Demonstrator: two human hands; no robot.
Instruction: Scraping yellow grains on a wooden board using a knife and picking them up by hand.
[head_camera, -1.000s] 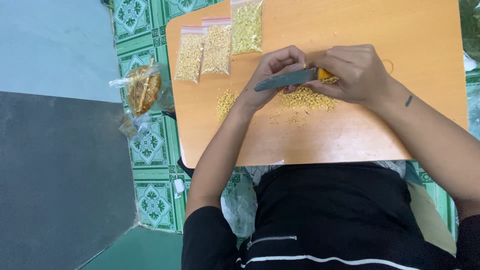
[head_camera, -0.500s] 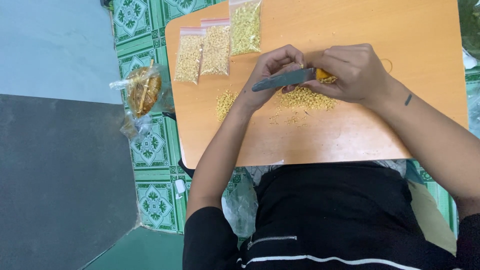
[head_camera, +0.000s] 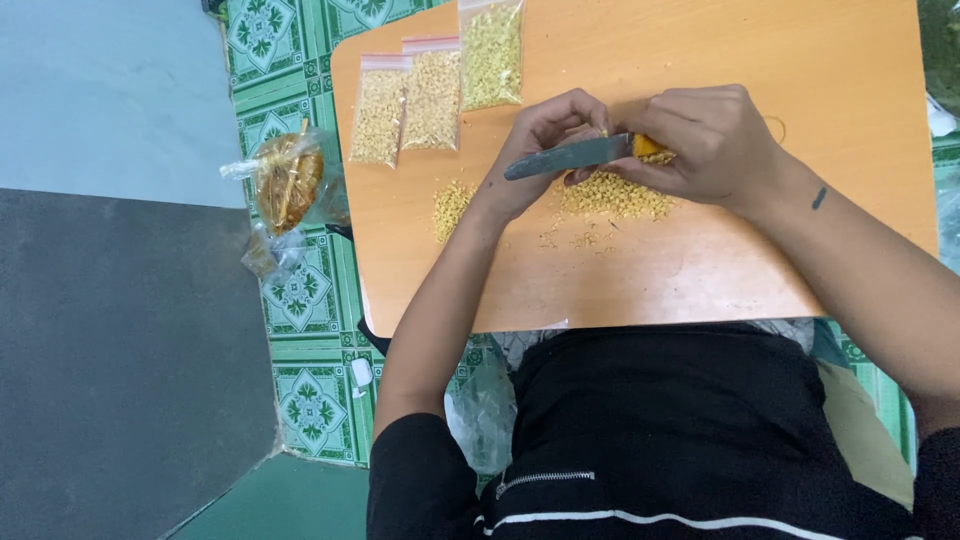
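Smooth wooden table (head_camera: 800, 250) (matt) — metal knife (head_camera: 565, 158)

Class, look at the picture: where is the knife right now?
In the head view the knife is above the middle of the wooden board, held between the left hand and right hand, just over the yellow kernel pile.

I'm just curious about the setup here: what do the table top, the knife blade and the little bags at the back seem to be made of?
Table top: looks like wood or wood-look laminate, smooth, orange-tan, with faint grain.
Knife blade: probably metal, dull grey, thin and flat.
Little bags: clear thin plastic with pink-red strips along the top; the yellow bits inside show through.
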